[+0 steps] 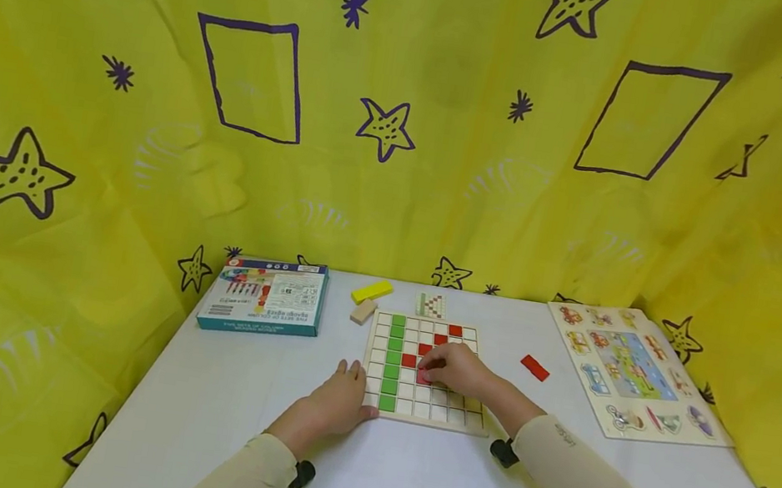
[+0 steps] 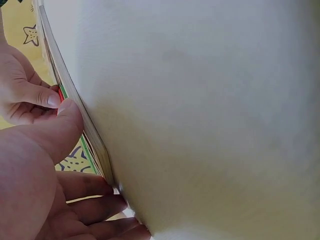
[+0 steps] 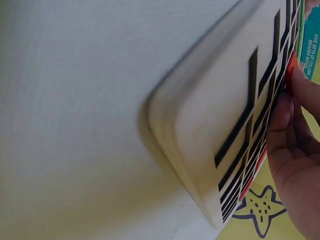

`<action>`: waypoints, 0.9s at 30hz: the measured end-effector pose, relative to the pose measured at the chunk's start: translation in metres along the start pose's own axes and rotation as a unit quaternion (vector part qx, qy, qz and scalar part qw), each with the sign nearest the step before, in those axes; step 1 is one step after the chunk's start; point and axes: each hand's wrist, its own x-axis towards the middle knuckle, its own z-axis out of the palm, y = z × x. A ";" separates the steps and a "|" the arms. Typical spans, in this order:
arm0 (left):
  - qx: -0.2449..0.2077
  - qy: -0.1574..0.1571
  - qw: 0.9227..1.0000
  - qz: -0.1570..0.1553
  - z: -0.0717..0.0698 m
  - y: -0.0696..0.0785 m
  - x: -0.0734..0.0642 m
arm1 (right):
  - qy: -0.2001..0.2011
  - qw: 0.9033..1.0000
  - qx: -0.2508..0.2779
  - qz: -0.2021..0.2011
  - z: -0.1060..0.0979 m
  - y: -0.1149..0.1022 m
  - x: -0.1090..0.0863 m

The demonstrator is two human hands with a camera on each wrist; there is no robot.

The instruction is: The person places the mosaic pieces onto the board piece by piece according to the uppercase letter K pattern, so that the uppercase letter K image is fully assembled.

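A wooden grid board point(image 1: 437, 413) lies on the table, a column of green squares point(image 1: 393, 362) and a slanting row of red squares point(image 1: 441, 340) set in its cells. My right hand point(image 1: 456, 369) pinches a red square tile point(image 3: 291, 67) between thumb and fingers, right at a cell near the board's middle. At the board's front left corner rests my left hand point(image 1: 335, 403). Its thumb point(image 2: 70, 112) touches the front edge while the fairly straight fingers lie along the left side, fingertips down by the table.
Behind the board are a yellow block point(image 1: 372, 291), a plain wooden block point(image 1: 363, 312) and a small pattern card point(image 1: 431, 306). A teal-edged box point(image 1: 264, 301) stands at left. A red strip point(image 1: 535, 368) and a picture puzzle board point(image 1: 691, 441) lie right. Yellow curtains point(image 1: 428, 199) enclose the table.
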 end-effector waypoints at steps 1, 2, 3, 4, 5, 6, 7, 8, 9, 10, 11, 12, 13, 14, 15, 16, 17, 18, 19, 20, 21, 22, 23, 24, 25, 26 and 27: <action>0.001 0.000 1.000 -0.001 0.000 0.000 0.001 | 0.002 1.000 -0.004 -0.004 0.001 0.000 0.000; 0.001 0.000 1.000 -0.002 0.000 0.000 0.001 | 0.005 1.000 -0.008 -0.009 0.001 -0.001 -0.001; 0.000 0.000 1.000 -0.003 0.000 0.000 0.001 | 0.008 1.000 -0.012 -0.013 0.001 -0.001 -0.001; -0.002 -0.001 1.000 -0.005 0.000 0.000 0.002 | 0.009 1.000 -0.015 -0.017 0.002 -0.001 -0.001; -0.002 -0.001 1.000 -0.006 0.000 0.000 0.002 | 0.010 1.000 -0.016 -0.017 0.002 -0.001 -0.001; -0.002 -0.002 1.000 -0.007 0.000 0.000 0.002 | 0.011 1.000 -0.015 -0.016 0.003 -0.001 -0.001; -0.001 -0.001 1.000 -0.007 0.001 0.000 0.002 | 0.013 1.000 -0.016 -0.011 0.003 -0.001 -0.001; -0.001 -0.001 1.000 -0.007 0.001 0.000 0.002 | 0.014 1.000 -0.014 -0.004 0.003 -0.002 -0.001; -0.002 0.000 1.000 -0.007 0.001 0.000 0.002 | 0.014 1.000 -0.012 0.002 0.004 -0.002 -0.002; -0.002 0.000 1.000 -0.007 0.001 0.001 0.001 | 0.014 1.000 -0.010 0.006 0.004 -0.003 -0.002; -0.002 0.001 1.000 -0.007 0.000 0.001 0.001 | 0.014 1.000 -0.008 0.009 0.004 -0.003 -0.002; -0.003 0.002 1.000 -0.007 0.000 0.001 0.001 | 0.014 1.000 -0.007 0.011 0.004 -0.003 -0.003; -0.003 0.003 1.000 -0.006 0.000 0.001 0.001 | 0.013 1.000 -0.007 0.014 0.004 -0.004 -0.003; -0.003 0.003 1.000 -0.005 0.000 0.001 0.001 | 0.013 1.000 -0.007 0.014 0.004 -0.004 -0.003; -0.002 0.003 1.000 -0.004 -0.001 0.001 0.001 | 0.011 1.000 -0.007 0.012 0.003 -0.003 -0.004; -0.001 0.003 1.000 -0.003 -0.001 0.001 0.001 | 0.010 1.000 -0.005 0.013 0.003 -0.003 -0.004; -0.001 0.004 1.000 -0.001 0.000 0.001 0.002 | 0.009 1.000 0.000 0.016 0.002 -0.002 -0.005; 0.000 0.004 1.000 0.000 0.000 0.001 0.002 | 0.009 1.000 0.006 0.019 0.000 -0.001 -0.006; 0.001 0.004 1.000 0.001 0.000 0.001 0.002 | 0.011 1.000 0.012 0.023 -0.001 0.000 -0.007; 0.000 0.002 1.000 0.001 0.000 0.002 0.002 | 0.013 0.999 0.018 0.025 -0.003 0.001 -0.008; 0.000 0.002 1.000 0.001 0.000 0.002 0.002 | 0.017 0.999 0.024 0.024 -0.006 0.003 -0.010; -0.002 0.003 1.000 0.001 0.000 0.002 0.002 | 0.022 0.999 0.031 0.029 -0.009 0.003 -0.011; -0.004 0.003 1.000 0.001 0.000 0.002 0.002 | 0.028 0.998 0.037 0.032 -0.013 0.004 -0.013; -0.003 0.002 1.000 0.000 0.001 0.001 0.002 | 0.034 0.998 0.040 0.035 -0.017 0.005 -0.015; -0.003 0.002 1.000 -0.001 0.001 0.001 0.002 | 0.041 0.998 0.041 0.037 -0.022 0.006 -0.017; -0.003 0.002 1.000 -0.002 0.001 0.001 0.002 | 0.048 0.997 0.042 0.037 -0.027 0.007 -0.020; -0.003 0.004 1.000 -0.003 0.001 0.001 0.002 | 0.055 0.997 0.043 0.038 -0.033 0.008 -0.022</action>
